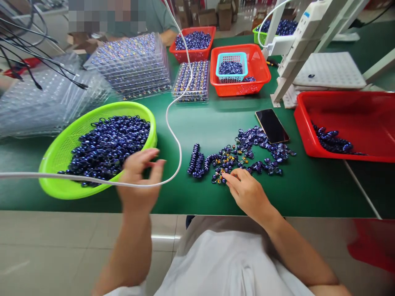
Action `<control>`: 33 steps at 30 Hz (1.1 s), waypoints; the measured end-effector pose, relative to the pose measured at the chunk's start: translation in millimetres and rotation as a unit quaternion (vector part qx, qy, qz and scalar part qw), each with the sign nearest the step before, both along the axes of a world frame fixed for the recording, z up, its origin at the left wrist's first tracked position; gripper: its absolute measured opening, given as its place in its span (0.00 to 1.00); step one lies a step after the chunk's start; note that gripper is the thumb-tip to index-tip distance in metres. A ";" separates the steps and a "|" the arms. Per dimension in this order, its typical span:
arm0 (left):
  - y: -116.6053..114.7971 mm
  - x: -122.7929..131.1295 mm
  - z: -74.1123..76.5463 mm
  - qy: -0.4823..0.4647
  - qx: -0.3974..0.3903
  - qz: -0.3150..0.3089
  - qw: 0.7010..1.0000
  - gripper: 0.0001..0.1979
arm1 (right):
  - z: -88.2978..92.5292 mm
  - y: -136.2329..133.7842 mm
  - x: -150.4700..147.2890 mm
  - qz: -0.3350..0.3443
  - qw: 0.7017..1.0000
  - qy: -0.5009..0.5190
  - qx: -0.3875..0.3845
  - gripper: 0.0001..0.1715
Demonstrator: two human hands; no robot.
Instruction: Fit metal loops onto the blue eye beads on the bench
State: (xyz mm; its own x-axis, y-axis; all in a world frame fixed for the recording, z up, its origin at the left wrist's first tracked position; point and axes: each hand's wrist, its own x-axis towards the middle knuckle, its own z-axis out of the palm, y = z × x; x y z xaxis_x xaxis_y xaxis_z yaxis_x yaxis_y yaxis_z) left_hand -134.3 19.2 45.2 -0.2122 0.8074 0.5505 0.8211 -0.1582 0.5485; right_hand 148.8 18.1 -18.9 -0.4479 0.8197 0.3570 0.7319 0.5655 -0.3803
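My left hand (140, 174) is at the right rim of a lime-green basket (49, 164) heaped with shiny dark-blue ring-shaped parts (108, 144). Its thumb and fingers are apart, slightly blurred, and no part shows between them. A white cable passes in front of this hand. My right hand (247, 189) reaches the near edge of a loose pile of small blue and gold parts (230, 160) on the green table. Its fingertips are pinched together there; whatever they hold is too small to make out. Left of that pile lie short stacked rows of blue rings (195, 160).
A phone (272, 125) touches the pile's far side. A red tray (345, 119) stands right, orange-red baskets (216, 88) behind. Filled clear trays (135, 78) are stacked back left. The white cable (177, 144) hangs across the workspace. Another person (163, 20) sits opposite.
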 end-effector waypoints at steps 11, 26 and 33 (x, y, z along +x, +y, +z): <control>-17.0 108.5 -68.9 0.007 -0.169 -0.281 0.945 0.11 | -4.5 -9.3 15.0 0.024 0.999 0.006 -0.043 0.10; -20.6 139.6 -58.9 -0.111 -0.122 -0.340 0.926 0.19 | 6.3 -32.3 46.3 -0.120 0.837 0.419 -0.331 0.07; -22.3 140.9 -48.7 -0.291 -0.236 -0.311 0.874 0.08 | 6.2 -35.6 42.0 -0.092 0.841 0.421 -0.328 0.05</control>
